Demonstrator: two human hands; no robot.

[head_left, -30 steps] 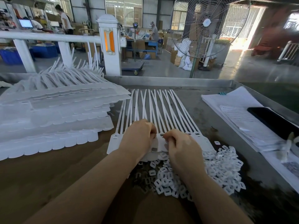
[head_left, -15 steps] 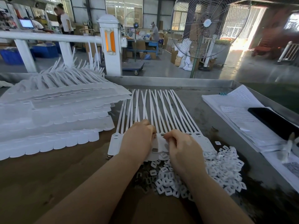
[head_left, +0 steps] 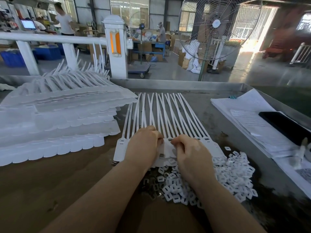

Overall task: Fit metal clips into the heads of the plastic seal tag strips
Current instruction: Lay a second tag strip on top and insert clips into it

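Observation:
A joined row of white plastic seal tag strips (head_left: 161, 113) lies flat in front of me, tails fanning away and heads (head_left: 121, 148) toward me. My left hand (head_left: 143, 147) rests curled over the middle heads, fingertips on the row. Beside it, my right hand (head_left: 191, 152) has its fingers curled and pinching at one head (head_left: 167, 145), where a small metal piece shows. What the fingertips hold is hidden. A heap of small white clips with metal inserts (head_left: 210, 179) lies under and to the right of my wrists.
A tall stack of white seal strip sheets (head_left: 55, 118) fills the table's left. Papers (head_left: 249, 121) and a black phone (head_left: 286, 125) lie at the right, along the metal tray's rim (head_left: 185, 84). A standing fan (head_left: 217, 29) and people are beyond.
Both hands stay on the middle heads with only slight finger movement. My view has dipped slightly. A person in the background has walked to the right.

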